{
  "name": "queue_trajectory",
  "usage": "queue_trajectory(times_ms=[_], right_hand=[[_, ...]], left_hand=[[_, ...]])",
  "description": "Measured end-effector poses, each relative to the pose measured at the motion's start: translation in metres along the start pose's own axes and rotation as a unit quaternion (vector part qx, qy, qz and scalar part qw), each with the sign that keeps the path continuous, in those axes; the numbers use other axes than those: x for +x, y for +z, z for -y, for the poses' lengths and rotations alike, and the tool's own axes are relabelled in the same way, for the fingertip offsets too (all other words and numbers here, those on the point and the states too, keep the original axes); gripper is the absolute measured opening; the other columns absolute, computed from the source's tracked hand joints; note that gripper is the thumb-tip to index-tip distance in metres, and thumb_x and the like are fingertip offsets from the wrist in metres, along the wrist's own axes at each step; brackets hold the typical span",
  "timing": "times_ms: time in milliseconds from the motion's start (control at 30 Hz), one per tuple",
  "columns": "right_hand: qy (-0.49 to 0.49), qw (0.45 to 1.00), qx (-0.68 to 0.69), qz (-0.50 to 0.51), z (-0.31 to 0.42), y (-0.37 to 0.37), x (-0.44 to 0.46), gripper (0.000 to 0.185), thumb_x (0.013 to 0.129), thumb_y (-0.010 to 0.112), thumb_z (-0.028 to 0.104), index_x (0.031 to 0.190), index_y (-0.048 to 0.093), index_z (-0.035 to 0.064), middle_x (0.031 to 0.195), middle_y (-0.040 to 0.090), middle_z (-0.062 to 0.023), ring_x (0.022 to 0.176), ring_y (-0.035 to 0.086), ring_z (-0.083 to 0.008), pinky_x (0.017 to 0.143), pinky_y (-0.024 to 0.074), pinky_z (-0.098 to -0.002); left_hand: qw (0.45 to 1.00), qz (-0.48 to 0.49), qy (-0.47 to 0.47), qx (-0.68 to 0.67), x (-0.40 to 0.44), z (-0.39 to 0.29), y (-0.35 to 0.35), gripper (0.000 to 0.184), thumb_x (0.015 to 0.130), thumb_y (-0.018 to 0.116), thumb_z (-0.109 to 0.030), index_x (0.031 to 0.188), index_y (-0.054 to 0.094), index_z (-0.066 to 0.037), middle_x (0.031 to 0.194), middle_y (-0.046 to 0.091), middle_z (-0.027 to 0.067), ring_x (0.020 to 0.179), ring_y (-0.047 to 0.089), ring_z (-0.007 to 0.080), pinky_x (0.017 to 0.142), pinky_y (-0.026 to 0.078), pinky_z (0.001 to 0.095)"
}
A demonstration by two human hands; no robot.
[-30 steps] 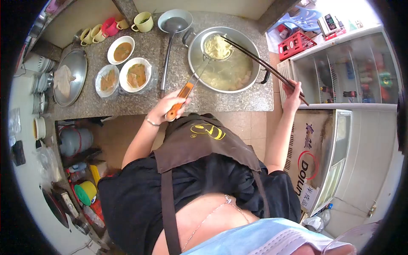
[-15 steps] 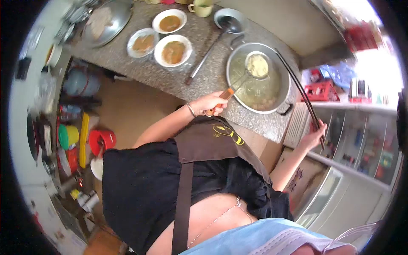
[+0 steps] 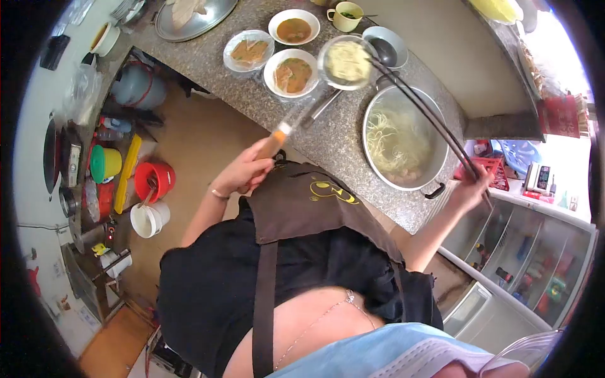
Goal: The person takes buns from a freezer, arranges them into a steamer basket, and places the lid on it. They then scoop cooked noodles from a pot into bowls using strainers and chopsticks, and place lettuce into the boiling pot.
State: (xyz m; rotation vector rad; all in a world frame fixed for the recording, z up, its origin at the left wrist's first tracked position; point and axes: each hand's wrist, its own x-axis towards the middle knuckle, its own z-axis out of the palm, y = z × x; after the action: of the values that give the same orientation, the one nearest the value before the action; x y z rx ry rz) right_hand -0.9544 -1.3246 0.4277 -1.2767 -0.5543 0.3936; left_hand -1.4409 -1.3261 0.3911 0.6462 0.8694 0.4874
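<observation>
My left hand (image 3: 247, 169) is closed round the orange handle of a strainer (image 3: 323, 66). Pale noodles (image 3: 348, 61) fill its basket, which is above the counter beside the bowls. In my right hand (image 3: 471, 190) is a pair of long dark chopsticks (image 3: 428, 112), their tips at the edge of the noodles. The chopsticks cross over a large metal pot (image 3: 364, 135) of cloudy broth, where more noodles (image 3: 391, 142) float. Left of the strainer are three white bowls of brownish soup: a back bowl (image 3: 272, 24), a left bowl (image 3: 225, 53) and a front bowl (image 3: 267, 75).
A ladle's handle (image 3: 326, 108) lies on the speckled counter (image 3: 334, 142), its head in a grey bowl (image 3: 396, 39). A yellow mug (image 3: 343, 24) and a round metal lid (image 3: 208, 28) are at the back. A glass-fronted cabinet (image 3: 504, 252) stands right.
The noodle-filled strainer has moved left, from over the pot to beside the bowls. The chopstick tips have come to the noodles in it. Loose noodles now show in the pot.
</observation>
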Motion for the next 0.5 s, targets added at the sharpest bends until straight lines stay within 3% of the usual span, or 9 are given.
queue_trajectory(times_ms=[67, 133, 200, 233, 267, 300, 367, 500], right_hand=[[0.028, 0.993, -0.043, 0.106, -0.038, 0.029, 0.001, 0.041, 0.095, 0.043, 0.035, 0.087, 0.06, -0.0014, 0.08, 0.061, -0.0101, 0.069, 0.061, -0.0191, 0.066, 0.0506, -0.0293], [-0.01, 0.975, -0.068, 0.213, -0.038, 0.087, -0.031, 0.038, 0.096, 0.042, 0.028, 0.088, 0.06, -0.0043, 0.081, 0.061, -0.0111, 0.069, 0.062, -0.019, 0.066, 0.0519, -0.0293], [0.033, 0.969, -0.053, 0.238, -0.058, 0.121, -0.051, 0.035, 0.096, 0.044, 0.024, 0.09, 0.061, -0.0058, 0.083, 0.062, -0.0124, 0.07, 0.063, -0.0191, 0.067, 0.0533, -0.0291], [0.048, 0.964, -0.037, 0.259, -0.072, 0.13, -0.056, 0.034, 0.096, 0.045, 0.024, 0.092, 0.061, -0.0061, 0.084, 0.062, -0.0129, 0.071, 0.064, -0.0192, 0.068, 0.0538, -0.0293], [0.06, 0.958, -0.021, 0.278, -0.084, 0.136, -0.062, 0.034, 0.095, 0.045, 0.023, 0.093, 0.061, -0.0064, 0.084, 0.063, -0.0133, 0.072, 0.064, -0.0194, 0.068, 0.0543, -0.0295], [0.054, 0.956, -0.017, 0.288, -0.09, 0.142, -0.068, 0.035, 0.096, 0.045, 0.025, 0.092, 0.061, -0.0067, 0.084, 0.062, -0.0136, 0.071, 0.064, -0.0198, 0.069, 0.0547, -0.0299], [0.065, 0.956, -0.023, 0.284, -0.101, 0.144, -0.076, 0.036, 0.096, 0.045, 0.026, 0.091, 0.061, -0.0068, 0.083, 0.062, -0.0132, 0.072, 0.064, -0.0198, 0.069, 0.0546, -0.0299], [0.076, 0.954, -0.044, 0.288, -0.098, 0.137, -0.084, 0.036, 0.096, 0.045, 0.026, 0.091, 0.061, -0.0066, 0.082, 0.062, -0.013, 0.073, 0.065, -0.0197, 0.069, 0.0542, -0.0299]], left_hand=[[0.98, -0.142, 0.045, 0.13, -0.018, -0.003, -0.01, 0.06, 0.085, 0.05, -0.008, 0.14, 0.028, -0.015, 0.067, 0.046, -0.0008, 0.039, 0.038, 0.0033, 0.033, 0.034, 0.0201], [0.962, -0.193, 0.054, 0.187, -0.027, -0.003, -0.02, 0.059, 0.085, 0.049, -0.008, 0.14, 0.029, -0.014, 0.069, 0.049, 0.0013, 0.041, 0.042, 0.0084, 0.037, 0.039, 0.0237], [0.937, -0.246, 0.06, 0.242, -0.028, 0.009, -0.039, 0.058, 0.084, 0.049, -0.008, 0.139, 0.031, -0.013, 0.071, 0.053, 0.0035, 0.044, 0.047, 0.0134, 0.041, 0.043, 0.0272], [0.854, -0.28, 0.207, 0.387, -0.015, 0.025, -0.059, 0.058, 0.084, 0.049, -0.008, 0.139, 0.031, -0.011, 0.073, 0.055, 0.0083, 0.051, 0.051, 0.0199, 0.049, 0.045, 0.0322], [0.728, -0.297, 0.343, 0.514, -0.01, 0.032, -0.07, 0.057, 0.083, 0.048, -0.008, 0.138, 0.032, -0.01, 0.075, 0.057, 0.0131, 0.058, 0.055, 0.0265, 0.057, 0.047, 0.0372], [0.727, -0.299, 0.342, 0.516, -0.013, 0.027, -0.068, 0.057, 0.083, 0.048, -0.008, 0.138, 0.032, -0.01, 0.075, 0.057, 0.0131, 0.058, 0.055, 0.0265, 0.057, 0.047, 0.0372], [0.816, -0.328, 0.148, 0.452, -0.02, 0.018, -0.06, 0.057, 0.083, 0.047, -0.007, 0.137, 0.031, -0.007, 0.08, 0.057, 0.0225, 0.073, 0.057, 0.0367, 0.069, 0.044, 0.0428], [0.802, -0.336, 0.169, 0.464, -0.021, 0.012, -0.06, 0.057, 0.082, 0.046, -0.008, 0.138, 0.031, -0.007, 0.08, 0.055, 0.0258, 0.075, 0.057, 0.0382, 0.067, 0.042, 0.0438]])
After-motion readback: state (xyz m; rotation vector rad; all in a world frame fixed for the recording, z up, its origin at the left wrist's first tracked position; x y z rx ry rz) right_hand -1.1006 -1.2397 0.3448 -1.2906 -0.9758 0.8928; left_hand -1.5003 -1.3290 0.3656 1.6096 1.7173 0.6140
